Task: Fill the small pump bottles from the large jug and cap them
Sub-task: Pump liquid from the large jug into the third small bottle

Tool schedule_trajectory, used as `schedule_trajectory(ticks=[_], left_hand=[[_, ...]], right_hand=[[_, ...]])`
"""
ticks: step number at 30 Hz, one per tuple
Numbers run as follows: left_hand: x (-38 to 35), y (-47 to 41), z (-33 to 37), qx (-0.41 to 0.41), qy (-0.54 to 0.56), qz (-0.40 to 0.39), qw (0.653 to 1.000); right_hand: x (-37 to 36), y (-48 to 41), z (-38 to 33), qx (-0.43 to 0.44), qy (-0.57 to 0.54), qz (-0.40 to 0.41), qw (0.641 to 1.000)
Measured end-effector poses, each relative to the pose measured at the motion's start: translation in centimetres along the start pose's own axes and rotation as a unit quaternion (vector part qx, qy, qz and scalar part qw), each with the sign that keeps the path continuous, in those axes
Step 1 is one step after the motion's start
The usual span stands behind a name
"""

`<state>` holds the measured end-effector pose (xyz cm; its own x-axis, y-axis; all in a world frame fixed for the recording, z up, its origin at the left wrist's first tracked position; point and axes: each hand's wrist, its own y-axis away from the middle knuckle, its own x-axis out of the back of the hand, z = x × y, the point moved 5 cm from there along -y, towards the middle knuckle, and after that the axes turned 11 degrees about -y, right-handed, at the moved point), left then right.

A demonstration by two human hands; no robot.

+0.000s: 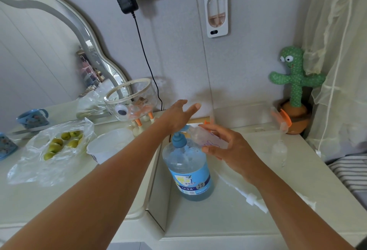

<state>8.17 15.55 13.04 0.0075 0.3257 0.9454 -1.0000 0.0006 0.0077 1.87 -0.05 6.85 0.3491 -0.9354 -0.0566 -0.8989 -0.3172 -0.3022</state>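
The large clear jug of blue liquid stands on the low white surface, with a blue pump head on top. My left hand rests on the pump head, fingers straight and spread. My right hand grips a small clear bottle, tilted on its side with its mouth toward the pump spout. A second small clear bottle stands upright to the right. A white pump cap lies on the surface near my right forearm.
A bag of green fruit, a white tub and a clear bowl sit on the left table. A cactus toy stands at the back right, next to a clear box with orange clips. A mirror leans at left.
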Motion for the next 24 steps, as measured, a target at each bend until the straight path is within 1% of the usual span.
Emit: schedule_trajectory(ticks=[8,12,18,24], left_hand=[[-0.7,-0.5,-0.4,0.003,-0.027,-0.027,0.999],[-0.5,-0.4,-0.1,0.019,0.018,-0.010,1.000],[-1.2,-0.2,-0.4,0.002,-0.047,-0.024,0.999],[-1.5,0.1,-0.1,0.006,-0.036,-0.028,0.999]], right_hand=[[0.2,-0.4,0.0,-0.001,0.002,-0.004,1.000],[0.0,-0.3,0.7,-0.013,-0.024,-0.005,1.000],[0.0,0.0,1.2,-0.018,-0.038,0.003,0.999],[-0.3,0.5,1.8,-0.031,-0.066,0.007,0.997]])
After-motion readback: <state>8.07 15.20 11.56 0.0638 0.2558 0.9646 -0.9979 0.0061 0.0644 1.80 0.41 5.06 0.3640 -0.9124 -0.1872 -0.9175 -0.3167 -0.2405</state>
